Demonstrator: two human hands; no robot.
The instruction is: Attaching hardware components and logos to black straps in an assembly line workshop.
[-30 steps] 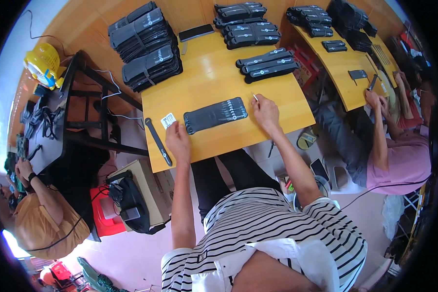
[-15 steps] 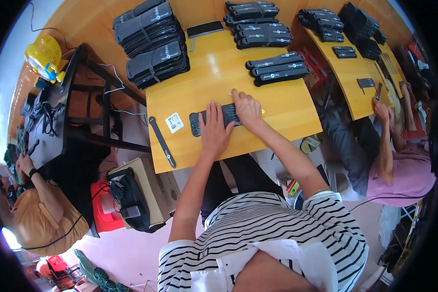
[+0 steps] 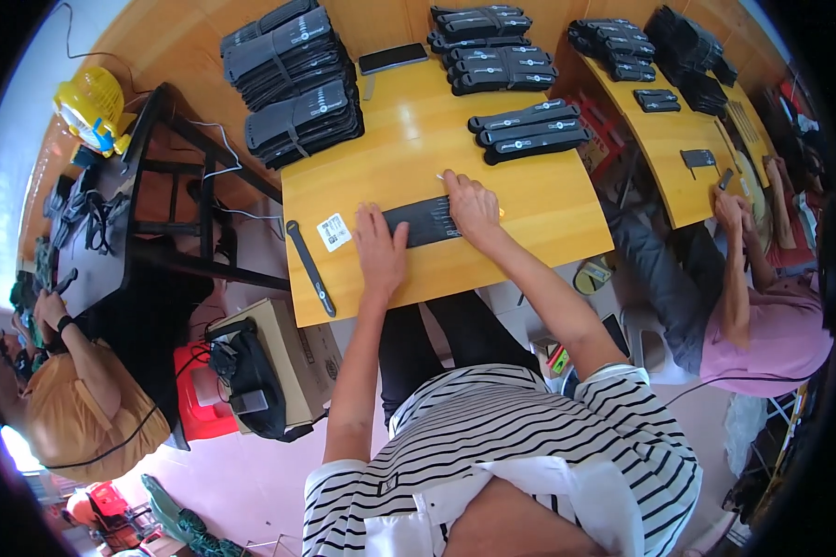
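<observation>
A flat row of black straps [image 3: 423, 223] lies side by side on the yellow table in front of me. Over its left end rests my left hand [image 3: 379, 251], open, palm down with the fingers stretched out. My right hand [image 3: 474, 212] presses on the right end with its fingers bent closed. A small white tip [image 3: 439, 176] pokes out by its fingertips; what it belongs to is hidden. To the left, a white printed label [image 3: 333, 232] lies on the wood. Near the table's left edge is a single black strap [image 3: 309, 267] with a slotted end.
Bundled black strap stacks [image 3: 305, 121] stand at the back left, more bundles [image 3: 502, 68] at the back right, and a closer group of bundles [image 3: 529, 130]. A dark phone [image 3: 393, 58] lies between them. Co-workers sit on both sides; a cardboard box [image 3: 288, 357] stands below left.
My left hand has slid left along the straps, uncovering their middle. The right hand has stayed in place.
</observation>
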